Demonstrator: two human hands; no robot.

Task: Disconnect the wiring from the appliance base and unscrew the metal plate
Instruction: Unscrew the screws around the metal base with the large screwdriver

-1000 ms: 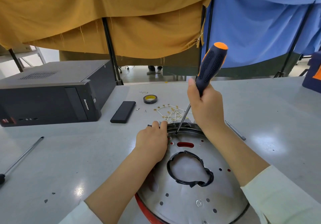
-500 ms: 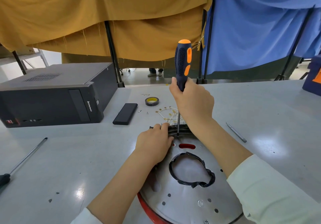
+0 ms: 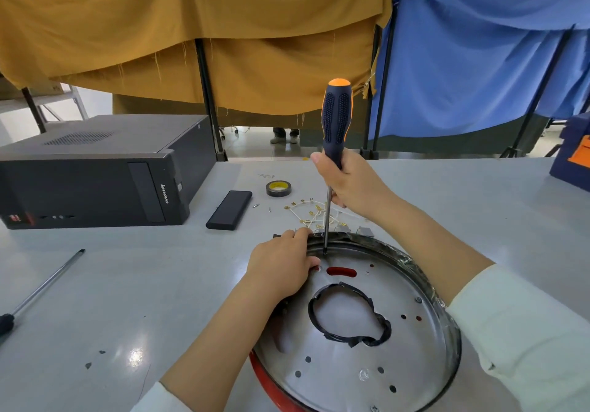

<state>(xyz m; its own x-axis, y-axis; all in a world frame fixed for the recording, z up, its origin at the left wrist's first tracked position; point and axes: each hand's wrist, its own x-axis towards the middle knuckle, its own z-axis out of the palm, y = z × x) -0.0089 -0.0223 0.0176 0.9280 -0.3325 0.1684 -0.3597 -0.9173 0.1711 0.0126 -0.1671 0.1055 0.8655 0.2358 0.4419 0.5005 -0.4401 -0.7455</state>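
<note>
A round metal plate point(image 3: 351, 370) with several holes and a black-taped cut-out sits in the red appliance base point(image 3: 265, 376) at the near middle of the table. My right hand point(image 3: 351, 184) grips a black-and-orange screwdriver point(image 3: 335, 117) that stands upright with its tip at the plate's far rim. My left hand point(image 3: 281, 264) rests on the plate's far-left edge, fingers curled over the rim. A bundle of white wires with brass terminals point(image 3: 309, 213) lies on the table just beyond the base.
A black computer case point(image 3: 95, 172) lies at the left. A black flat box point(image 3: 230, 208) and a roll of tape point(image 3: 278, 188) sit behind the base. A long screwdriver point(image 3: 41, 290) lies at the left edge. Small screws point(image 3: 255, 205) are near the box.
My right hand has swung the screwdriver from a rightward tilt to upright, with the tip staying at the plate's far rim. My left hand has stayed on the rim.
</note>
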